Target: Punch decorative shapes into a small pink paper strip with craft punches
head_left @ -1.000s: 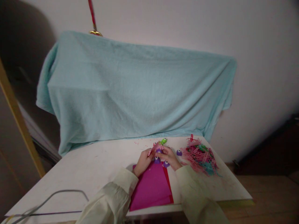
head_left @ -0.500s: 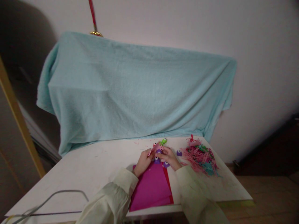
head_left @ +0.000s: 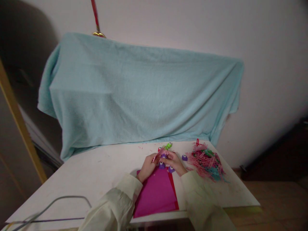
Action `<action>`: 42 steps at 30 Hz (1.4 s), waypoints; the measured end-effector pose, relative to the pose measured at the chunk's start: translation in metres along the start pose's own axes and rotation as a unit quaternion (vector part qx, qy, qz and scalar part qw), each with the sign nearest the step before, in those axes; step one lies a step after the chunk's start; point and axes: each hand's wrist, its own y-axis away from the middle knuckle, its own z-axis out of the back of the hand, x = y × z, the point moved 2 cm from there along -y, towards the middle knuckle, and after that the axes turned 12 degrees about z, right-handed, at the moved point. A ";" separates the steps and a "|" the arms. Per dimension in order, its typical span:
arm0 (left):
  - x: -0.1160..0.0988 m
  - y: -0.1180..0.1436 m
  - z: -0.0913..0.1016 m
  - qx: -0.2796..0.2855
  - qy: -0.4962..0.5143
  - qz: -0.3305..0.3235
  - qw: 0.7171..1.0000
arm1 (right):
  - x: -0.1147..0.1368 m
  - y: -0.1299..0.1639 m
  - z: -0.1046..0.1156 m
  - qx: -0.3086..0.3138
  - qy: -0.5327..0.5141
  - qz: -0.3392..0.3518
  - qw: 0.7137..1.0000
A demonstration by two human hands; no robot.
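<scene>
the left half of the counter (head_left: 96, 170) lies bare, open for passing. a grey cable (head_left: 60, 202) crosses its near left corner. right of the hands, a heap of paper scraps (head_left: 207, 162) blocks; a draped cloth (head_left: 139, 96) walls the far edge.

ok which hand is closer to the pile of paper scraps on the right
Right. The right hand sits just left of the scrap pile; the left hand is farther left, beyond the right one.
</scene>
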 end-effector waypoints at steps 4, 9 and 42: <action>-0.001 0.000 0.000 -0.001 0.000 -0.003 1.000 | 0.002 0.001 -0.001 -0.002 0.000 0.004 1.000; -0.003 0.001 0.001 -0.006 -0.004 -0.001 1.000 | 0.003 0.001 -0.002 -0.001 0.001 -0.001 1.000; -0.011 0.004 0.004 -0.022 -0.025 -0.001 0.999 | -0.010 -0.001 0.002 -0.006 0.013 0.012 1.000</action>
